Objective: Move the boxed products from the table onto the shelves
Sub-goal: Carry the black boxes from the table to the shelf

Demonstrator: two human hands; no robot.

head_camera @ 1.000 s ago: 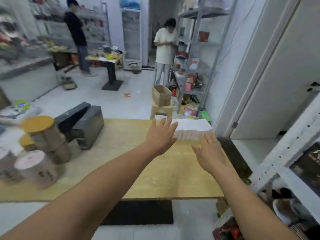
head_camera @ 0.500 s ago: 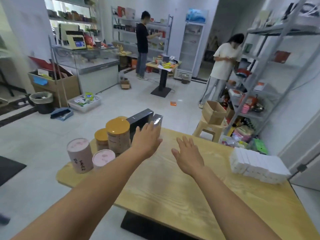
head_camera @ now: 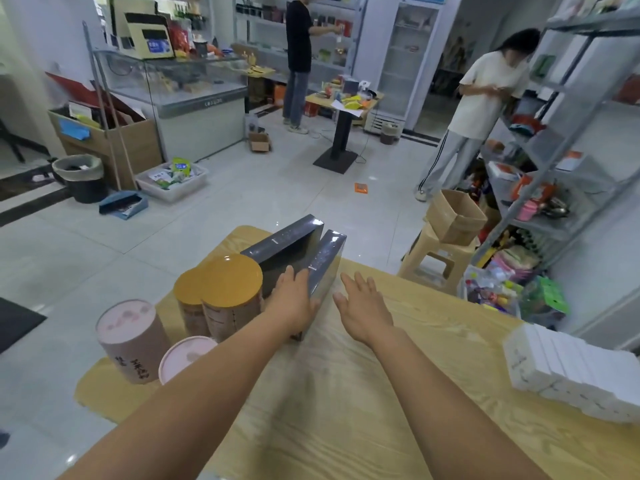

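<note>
Lifting apparently not yet begun, two dark boxes [head_camera: 287, 242] stand mid-frame on the desk [head_camera: 346, 393], the left hand [head_camera: 294, 299] flat-fingered on the nearer, the right hand [head_camera: 363, 306] open and empty beside it, white boxes [head_camera: 571, 372] waiting lower right.

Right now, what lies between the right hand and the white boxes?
Head view: only bare table between right hand and white boxes.

Dark characters on the pink canister [head_camera: 133, 344], too blurred to read.
</note>
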